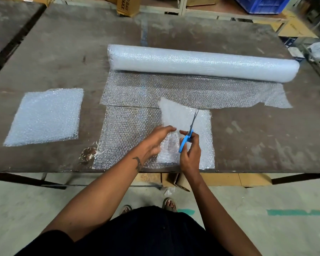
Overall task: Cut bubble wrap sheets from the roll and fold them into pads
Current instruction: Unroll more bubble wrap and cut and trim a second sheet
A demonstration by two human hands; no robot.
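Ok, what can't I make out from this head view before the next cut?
- Scissors: finger loops hidden inside the right hand.
- Sheet under the raised flap: hidden, so cut progress is unclear.
- Left hand: palm side unseen; grip on the flap unclear.
- Carton: cut off by the top edge.

the counter (248, 141) was a broad, worn brown board, scuffed pale in patches, with a chipped spot near its front edge. a second dark tabletop (9, 21) stood beyond its far left corner. behind the counter sat a printed cardboard box (127, 6), pale shelving (181, 8) and a blue plastic crate (260, 3); flat cardboard (296, 28) lay past its far right corner. below the counter's front edge ran a grey concrete floor (35, 206) with green painted marks (296, 212) to the right. the light was soft and even.
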